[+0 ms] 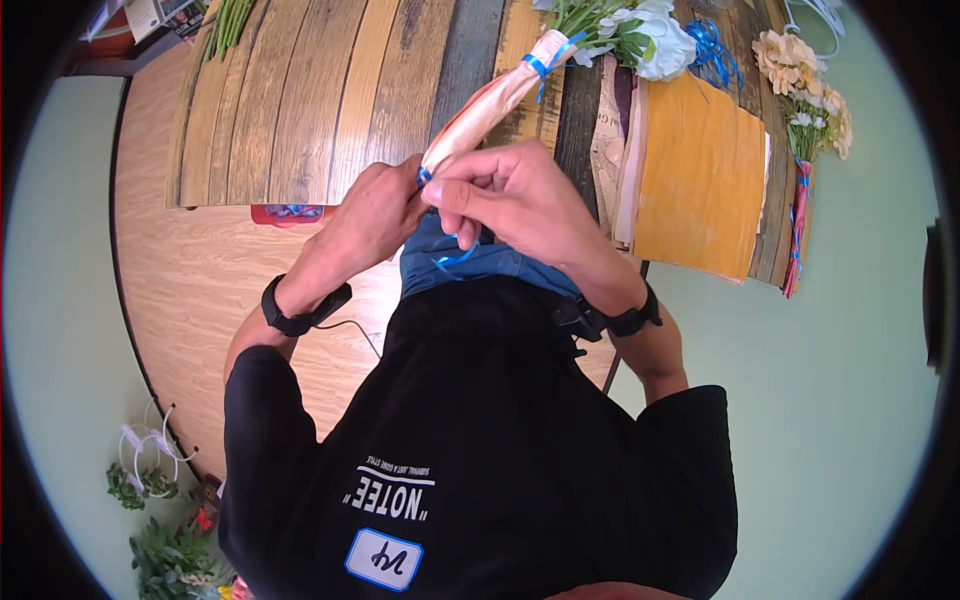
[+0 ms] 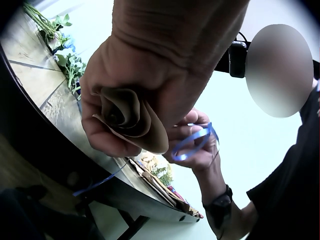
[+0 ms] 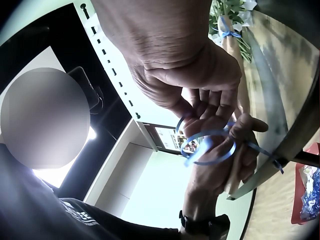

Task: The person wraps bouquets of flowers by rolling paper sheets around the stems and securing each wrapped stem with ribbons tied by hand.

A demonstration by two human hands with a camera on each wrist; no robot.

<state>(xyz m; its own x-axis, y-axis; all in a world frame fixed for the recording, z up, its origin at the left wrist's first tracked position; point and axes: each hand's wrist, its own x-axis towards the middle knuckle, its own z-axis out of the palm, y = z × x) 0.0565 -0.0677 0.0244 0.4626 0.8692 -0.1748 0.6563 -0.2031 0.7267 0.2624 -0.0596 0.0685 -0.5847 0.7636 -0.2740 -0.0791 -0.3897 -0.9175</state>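
A bouquet wrapped in pale paper (image 1: pixel 490 112) lies slanting over the table's near edge, white flowers (image 1: pixel 660 45) at its far end. Blue ribbon (image 1: pixel 536 66) is tied round its upper part, and more ribbon circles the lower part. The left hand (image 1: pixel 375 215) grips the wrapped lower end; in the left wrist view its fingers curl round the rolled paper (image 2: pixel 120 112). Close beside it, the right hand (image 1: pixel 520 205) pinches the blue ribbon near the lower tie. A curled ribbon length (image 3: pixel 207 150) hangs by the right fingers in the right wrist view.
Stacked orange and printed paper sheets (image 1: pixel 700 180) lie right of the bouquet, with a blue ribbon bundle (image 1: pixel 712 55) behind. Another bouquet (image 1: pixel 802 200) lies at the right edge. Green stems (image 1: pixel 230 25) are at far left. A red basket (image 1: pixel 265 215) shows below the table's edge.
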